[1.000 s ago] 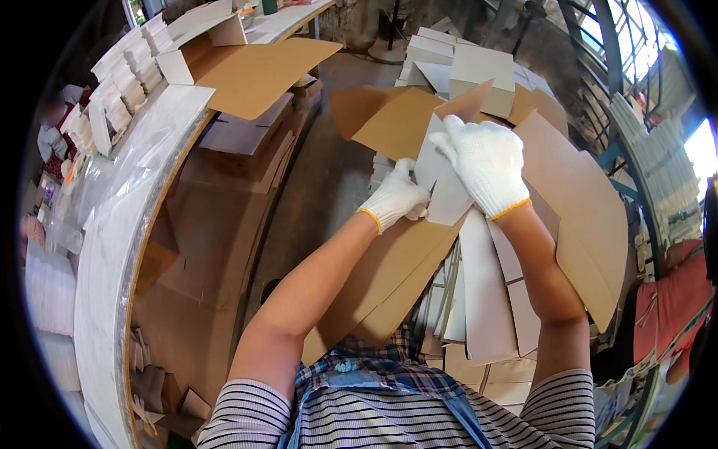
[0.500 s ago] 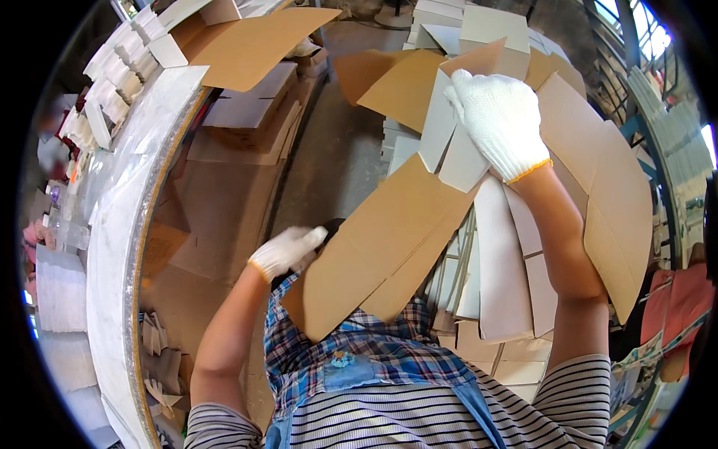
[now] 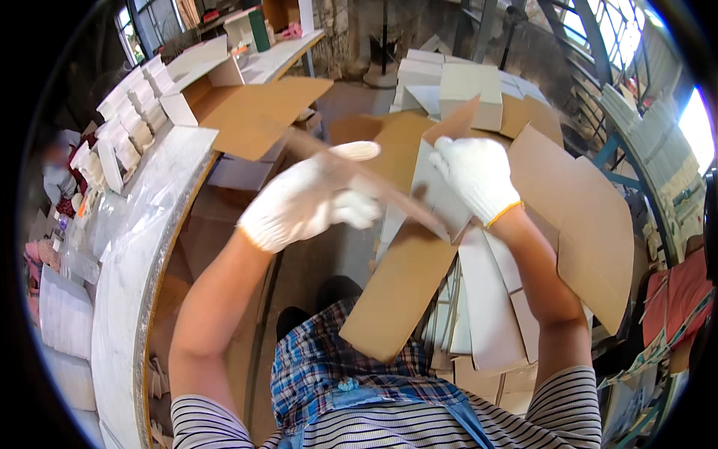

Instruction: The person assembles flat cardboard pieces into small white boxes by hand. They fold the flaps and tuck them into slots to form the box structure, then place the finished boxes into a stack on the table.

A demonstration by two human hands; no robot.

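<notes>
A folding cardboard box [image 3: 404, 288], brown inside and white outside, stands partly unfolded in front of me with its flaps spread. My left hand [image 3: 307, 198], in a white knit glove, grips one of its flaps, which is turned nearly edge-on and smeared by motion. My right hand [image 3: 475, 176], gloved the same way, has its fingers curled over the upright white panel of the box. Its fingertips are partly hidden. A brown flap hangs from the box toward my apron [image 3: 314, 359].
A pale worktable [image 3: 120, 299] runs along my left, bearing stacked white pieces [image 3: 131, 123] and an open brown-lined box [image 3: 254, 112]. Flattened white cartons [image 3: 486, 299] lie under and beside the box in hand. Further brown sheets [image 3: 591, 232] spread at right, beside a metal rack [image 3: 639, 179].
My left hand has risen from near my lap, swinging a flap up and turning it edge-on. My right hand stays on the panel. The view has tilted upward, showing more of the background.
</notes>
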